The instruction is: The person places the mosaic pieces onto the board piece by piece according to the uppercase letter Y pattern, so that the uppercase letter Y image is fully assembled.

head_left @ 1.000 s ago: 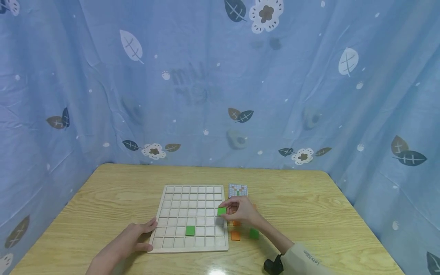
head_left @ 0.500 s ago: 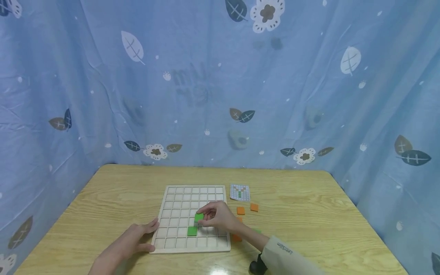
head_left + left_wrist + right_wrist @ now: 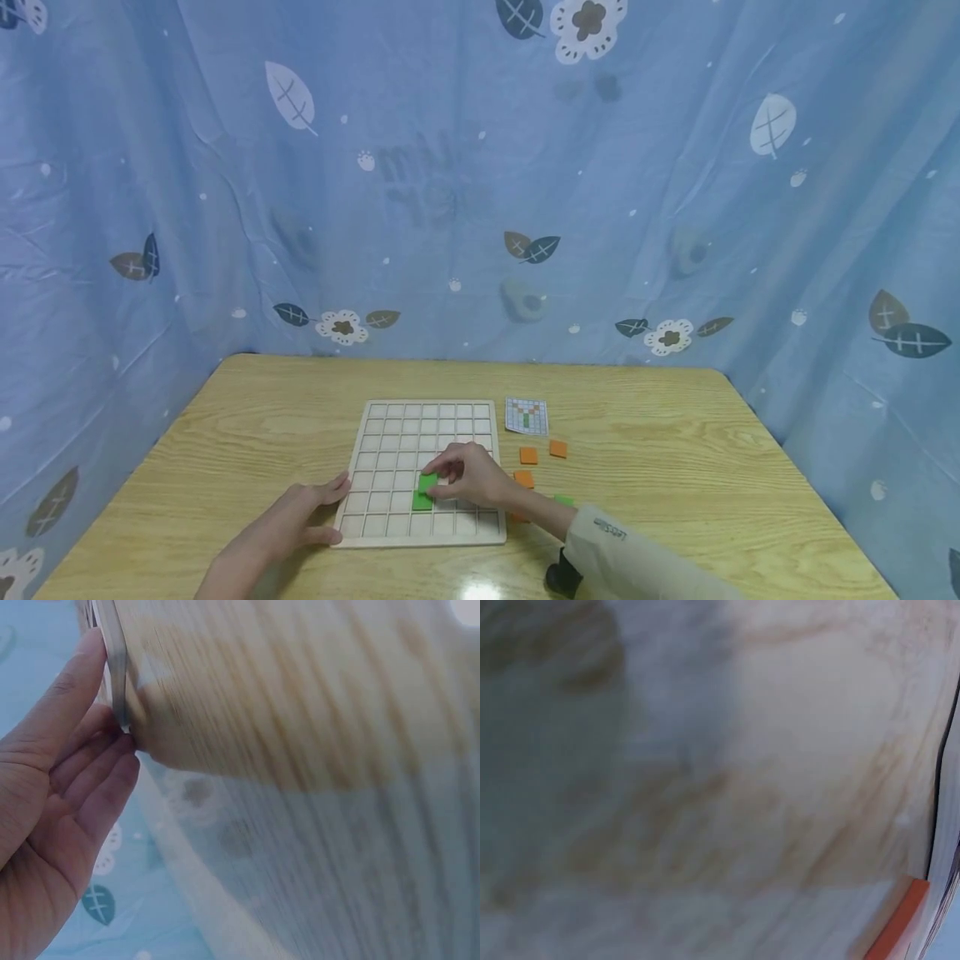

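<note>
A wooden grid board [image 3: 390,410] lies on the table, one green square tile [image 3: 422,502] in one of its cells. Just behind that tile, my right hand [image 3: 474,477] pinches a second green tile [image 3: 427,482] between thumb and fingers, at the board's surface; whether it sits flat in a cell I cannot tell. My left hand [image 3: 296,515] rests against the board's left side, thumb near the front corner. In the left wrist view, the thumb and fairly straight fingers of the left hand [image 3: 64,780] touch the board's edge [image 3: 116,667]. The right wrist view does not show the right hand.
Right of the board lie several orange tiles [image 3: 528,456], some partly behind the right forearm, and a green tile [image 3: 564,500] by the sleeve. A small pattern card [image 3: 527,416] lies beyond them. A blue curtain [image 3: 450,167] surrounds the wooden table [image 3: 637,433].
My right hand has carried the green tile leftward from the board's right edge and lowered it behind the placed one. The left hand stays at the board's left side.
</note>
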`<state>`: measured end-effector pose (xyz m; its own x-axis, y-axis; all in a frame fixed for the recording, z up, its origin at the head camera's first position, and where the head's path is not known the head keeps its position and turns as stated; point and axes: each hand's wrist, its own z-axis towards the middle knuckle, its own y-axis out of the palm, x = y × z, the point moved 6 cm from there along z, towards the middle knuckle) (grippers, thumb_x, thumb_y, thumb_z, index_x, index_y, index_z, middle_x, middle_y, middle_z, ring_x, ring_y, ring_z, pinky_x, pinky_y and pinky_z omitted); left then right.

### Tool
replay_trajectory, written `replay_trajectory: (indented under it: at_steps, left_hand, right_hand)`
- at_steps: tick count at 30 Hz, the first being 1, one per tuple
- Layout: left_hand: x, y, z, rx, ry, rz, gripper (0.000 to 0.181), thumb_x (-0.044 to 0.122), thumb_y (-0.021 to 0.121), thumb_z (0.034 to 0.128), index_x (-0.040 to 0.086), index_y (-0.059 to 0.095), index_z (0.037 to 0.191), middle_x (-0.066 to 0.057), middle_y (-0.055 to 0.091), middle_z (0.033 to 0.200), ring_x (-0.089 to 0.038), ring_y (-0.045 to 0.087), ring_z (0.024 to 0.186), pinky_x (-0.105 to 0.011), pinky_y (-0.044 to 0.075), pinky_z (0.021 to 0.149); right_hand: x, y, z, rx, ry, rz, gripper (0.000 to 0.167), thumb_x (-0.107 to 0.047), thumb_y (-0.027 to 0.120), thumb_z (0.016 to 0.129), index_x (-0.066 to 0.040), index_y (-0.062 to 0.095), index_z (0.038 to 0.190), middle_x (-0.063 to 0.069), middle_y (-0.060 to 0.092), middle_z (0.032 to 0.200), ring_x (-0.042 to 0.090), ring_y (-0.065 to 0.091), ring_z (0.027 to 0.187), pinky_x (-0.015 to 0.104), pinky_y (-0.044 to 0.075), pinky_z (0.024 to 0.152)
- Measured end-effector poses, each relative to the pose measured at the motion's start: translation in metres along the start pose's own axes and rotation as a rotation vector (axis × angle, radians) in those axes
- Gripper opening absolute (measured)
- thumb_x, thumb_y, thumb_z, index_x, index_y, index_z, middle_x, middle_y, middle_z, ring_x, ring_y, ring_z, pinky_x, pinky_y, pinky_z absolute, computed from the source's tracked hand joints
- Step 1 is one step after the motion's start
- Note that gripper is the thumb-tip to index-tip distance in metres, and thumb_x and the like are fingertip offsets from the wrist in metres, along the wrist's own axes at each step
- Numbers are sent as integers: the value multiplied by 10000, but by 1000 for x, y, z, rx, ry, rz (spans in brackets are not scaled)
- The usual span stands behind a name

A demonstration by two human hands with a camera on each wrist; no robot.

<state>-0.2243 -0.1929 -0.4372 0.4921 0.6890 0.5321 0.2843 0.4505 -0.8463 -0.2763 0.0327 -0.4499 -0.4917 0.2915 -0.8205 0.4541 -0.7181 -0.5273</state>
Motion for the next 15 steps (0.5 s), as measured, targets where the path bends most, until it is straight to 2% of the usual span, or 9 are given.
replay_trajectory:
  at_steps: [6, 15]
  left_hand:
    - [0, -1, 0, 5, -10, -2, 732, 231, 780, 716, -162, 495, 1263, -339, 431, 1336, -533, 461, 1172, -611, 373, 943]
    - [-1, 0, -1, -5, -14, -15, 720, 232, 777, 723, -165, 502, 1256, -342, 423, 1345, -539, 442, 1185, -617, 363, 945]
  right_hand:
    - [-3, 0, 4, 0, -14, -51, 192, -68, 772, 800, -27, 741, 985, 78, 668, 892, 126, 544, 673, 142, 469, 596]
    - [-4, 2, 6, -29, 17, -84, 215, -116, 758, 822, -27, 735, 1016, 63, 675, 901, 23, 472, 672, 134, 425, 596]
